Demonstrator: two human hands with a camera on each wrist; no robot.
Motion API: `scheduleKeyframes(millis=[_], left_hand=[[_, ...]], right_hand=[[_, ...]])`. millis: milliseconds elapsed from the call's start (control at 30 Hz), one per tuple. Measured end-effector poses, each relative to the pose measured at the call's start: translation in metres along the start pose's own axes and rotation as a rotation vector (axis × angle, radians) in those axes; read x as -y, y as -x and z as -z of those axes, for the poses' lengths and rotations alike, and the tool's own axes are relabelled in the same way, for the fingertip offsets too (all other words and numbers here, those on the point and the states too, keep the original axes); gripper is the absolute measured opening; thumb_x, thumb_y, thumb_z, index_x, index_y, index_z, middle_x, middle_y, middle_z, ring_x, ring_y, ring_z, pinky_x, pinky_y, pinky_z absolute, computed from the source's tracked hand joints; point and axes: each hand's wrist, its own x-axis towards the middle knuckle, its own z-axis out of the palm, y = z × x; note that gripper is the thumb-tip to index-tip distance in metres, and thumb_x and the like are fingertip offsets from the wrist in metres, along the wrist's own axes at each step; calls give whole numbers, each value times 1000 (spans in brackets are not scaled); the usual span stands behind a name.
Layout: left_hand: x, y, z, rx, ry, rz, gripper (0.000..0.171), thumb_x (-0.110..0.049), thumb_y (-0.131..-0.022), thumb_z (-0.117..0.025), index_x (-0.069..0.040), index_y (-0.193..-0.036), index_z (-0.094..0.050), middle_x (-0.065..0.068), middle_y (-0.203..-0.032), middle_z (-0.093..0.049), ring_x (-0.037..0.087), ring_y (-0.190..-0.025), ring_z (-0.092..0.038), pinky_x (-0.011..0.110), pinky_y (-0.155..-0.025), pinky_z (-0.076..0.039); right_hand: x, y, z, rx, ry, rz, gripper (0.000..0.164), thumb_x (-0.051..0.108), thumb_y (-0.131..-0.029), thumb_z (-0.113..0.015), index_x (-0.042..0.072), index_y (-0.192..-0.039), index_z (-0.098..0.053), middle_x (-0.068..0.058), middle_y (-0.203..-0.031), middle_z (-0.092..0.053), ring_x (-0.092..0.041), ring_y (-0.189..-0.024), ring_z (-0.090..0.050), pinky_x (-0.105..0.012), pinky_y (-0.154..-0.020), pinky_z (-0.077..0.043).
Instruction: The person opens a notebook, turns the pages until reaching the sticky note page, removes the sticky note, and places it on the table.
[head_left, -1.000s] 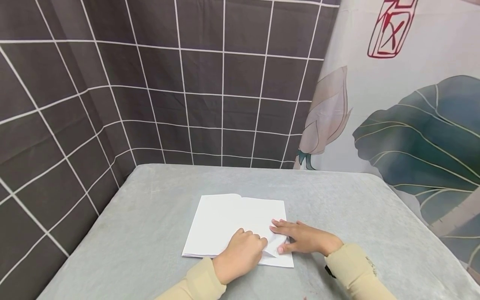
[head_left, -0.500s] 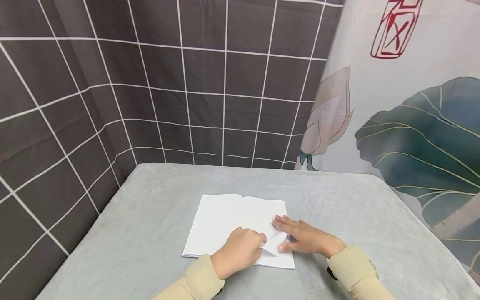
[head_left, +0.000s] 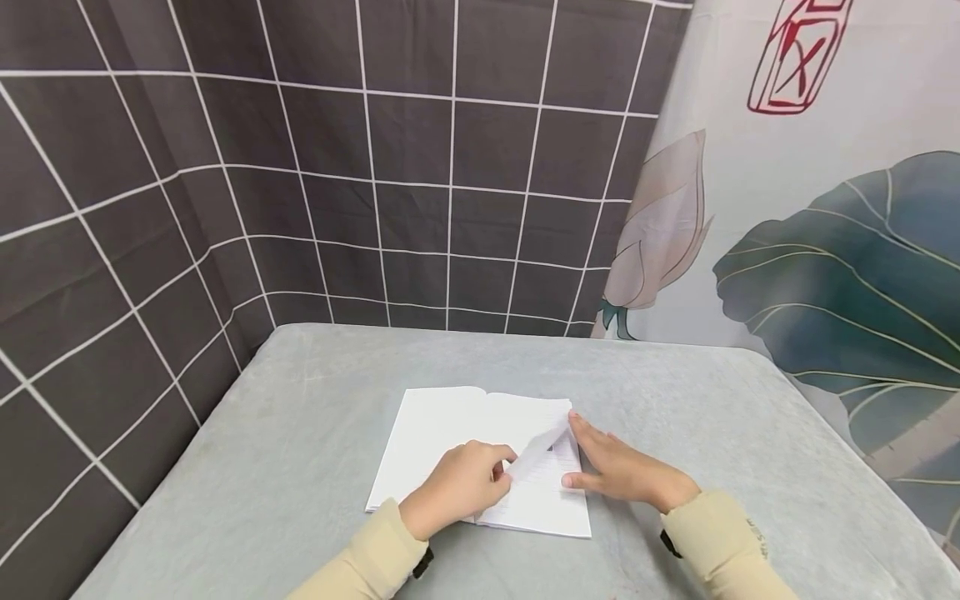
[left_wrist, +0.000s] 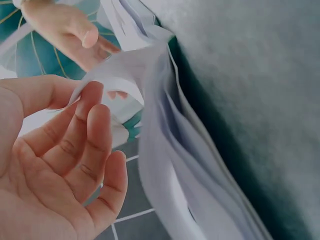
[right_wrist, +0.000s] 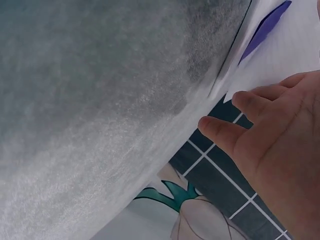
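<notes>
An open white book [head_left: 427,433] lies on the grey table, its spine running away from me. Between thumb and index finger, my left hand [head_left: 459,485] pinches one page [head_left: 536,454], lifted and curling up from the right half. Lines of faint print show under it. In the left wrist view the pinched page edge [left_wrist: 82,87] bends between thumb and fingertips; the other fingers curl loosely. My right hand [head_left: 630,468] is at the book's right edge, fingers extended, fingertips right at the page's far corner. In the right wrist view those fingers [right_wrist: 220,132] reach past the paper.
The grey cloth-covered table [head_left: 330,375] extends around the book. A dark curtain [head_left: 405,217] with a white grid stands behind and to the left; a pale curtain with a lotus print [head_left: 855,275] hangs at the right. A purple patch [right_wrist: 265,32] shows beside the paper.
My left hand has moved slightly left, raising the page and uncovering the print beneath. My right hand has shifted from on the page to the book's right edge.
</notes>
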Motion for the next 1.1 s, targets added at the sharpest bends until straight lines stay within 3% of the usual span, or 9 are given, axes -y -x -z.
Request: scheduleKeyframes(millis=[133,233,333,500,567,667,833,1100], left_hand=[[10,1,4,-45,107,51,5,-11,-81,-61,-8,-80,-65,-10,-60,-50,0,-51,-36,18,-48,-32],[19,0,8,-96,217,87,18,-12,-82,-62,-8,-66,-53,-9,-58,-43,2,-52,-36,19,-48,-31],[30,1,15,-168,310,102,18,-13,-82,-63,-7,-67,-54,-5,-59,-45,2,-55,-38,20,-50,-35],[49,3,26,-288,352,114,14,-14,-82,-65,-1,-87,-68,7,-79,-68,7,-69,-56,28,-66,-49],[55,5,30,-295,385,168,17,-13,-83,-66,-1,-94,-70,9,-91,-72,16,-83,-64,36,-80,-52],[63,7,35,-272,431,275,14,-11,-84,-67,-4,-95,-71,8,-95,-72,26,-96,-66,44,-90,-49],[72,14,41,-256,486,397,17,-9,-84,-68,-3,-100,-70,5,-83,-70,12,-79,-62,28,-76,-48],[85,24,52,-211,551,448,27,-13,-86,-67,0,-109,-66,2,-73,-65,9,-67,-55,25,-65,-42]], right_hand=[[0,0,-1,5,-14,-15,99,50,-89,-59,-14,-147,-11,-32,-155,-11,-46,-143,-18,-60,-111,-20],[-1,1,-1,13,-25,-15,98,50,-89,-58,-14,-147,-12,-32,-155,-12,-46,-143,-18,-62,-110,-19],[0,2,-1,22,-32,-5,96,50,-89,-58,-12,-147,-15,-31,-155,-15,-47,-142,-21,-67,-107,-19],[-2,4,-2,41,-23,3,94,53,-87,-59,-4,-150,-20,-24,-156,-21,-43,-142,-23,-69,-106,-18],[-3,4,-3,50,-19,5,95,55,-85,-60,-2,-151,-20,-22,-157,-22,-42,-143,-23,-69,-107,-17],[-4,3,-4,62,-14,9,97,57,-83,-61,-1,-151,-21,-20,-157,-21,-40,-143,-23,-68,-108,-16],[-4,3,-6,74,-12,18,98,57,-82,-62,0,-150,-23,-19,-157,-22,-40,-143,-24,-68,-108,-15],[-5,2,-8,94,-6,27,100,56,-77,-67,2,-150,-25,-18,-158,-22,-40,-143,-23,-69,-107,-15]])
